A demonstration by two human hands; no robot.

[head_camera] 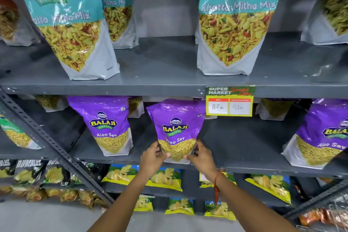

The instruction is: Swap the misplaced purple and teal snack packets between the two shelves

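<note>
A purple Aloo Sev packet (pixel 176 128) stands upright at the front of the lower grey shelf (pixel 235 167), in the middle. My left hand (pixel 153 158) grips its bottom left corner and my right hand (pixel 202 157) grips its bottom right corner. Two more purple packets stand on this shelf, one to the left (pixel 109 124) and one at the far right (pixel 323 133). On the upper grey shelf (pixel 160 86) stand teal Khatta Mitha Mix packets, one at the left (pixel 67 22) and one at the right (pixel 235 22).
A yellow price tag (pixel 230 100) hangs from the upper shelf's front edge, right of the held packet. Below are shelves of yellow-blue chip bags (pixel 163 179) and black bags (pixel 28 171). A slanted metal brace (pixel 47 141) crosses the left side.
</note>
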